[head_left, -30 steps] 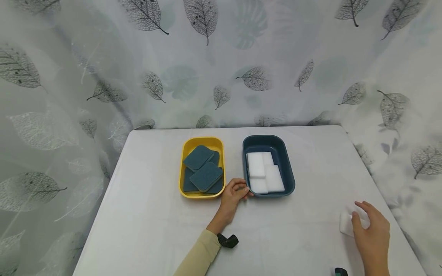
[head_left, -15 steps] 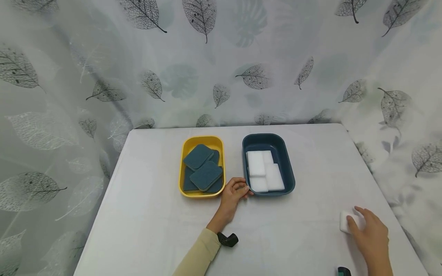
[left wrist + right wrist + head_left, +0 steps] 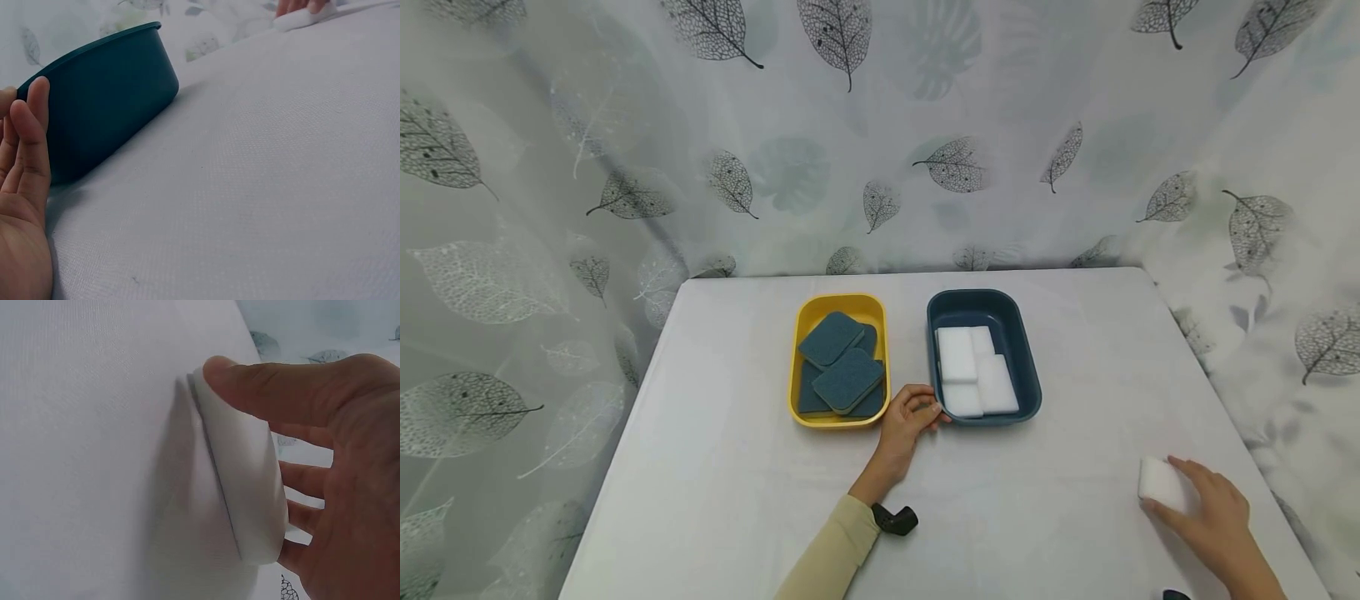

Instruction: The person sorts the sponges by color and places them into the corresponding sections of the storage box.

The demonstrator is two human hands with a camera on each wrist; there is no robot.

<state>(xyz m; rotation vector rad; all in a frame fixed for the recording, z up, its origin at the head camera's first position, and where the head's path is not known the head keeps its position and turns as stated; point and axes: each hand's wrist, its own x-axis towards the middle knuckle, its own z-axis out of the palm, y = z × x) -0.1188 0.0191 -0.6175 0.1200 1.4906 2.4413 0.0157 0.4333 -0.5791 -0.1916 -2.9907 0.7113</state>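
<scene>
My right hand (image 3: 1216, 518) holds a white sponge block (image 3: 1162, 483) at the table's right side, with the thumb on one edge and the fingers on the opposite one. In the right wrist view the sponge (image 3: 240, 469) stands partly tilted, one long edge close to the cloth. My left hand (image 3: 901, 432) pinches the rim of a dark blue tub (image 3: 1028, 367) at its near left corner. The left wrist view shows the tub's outer wall (image 3: 112, 100) beside the fingers. Several white sponges (image 3: 976, 375) lie inside that tub.
A yellow tub (image 3: 805, 312) with several dark green scouring sponges (image 3: 847, 379) stands left of the blue one. White cloth covers the table (image 3: 715, 467). A leaf-printed curtain (image 3: 880, 142) hangs behind and along both sides.
My right hand has lowered onto the white sponge and taken hold of it, its near side now lifted or tilted. My left hand stays at the blue tub's rim.
</scene>
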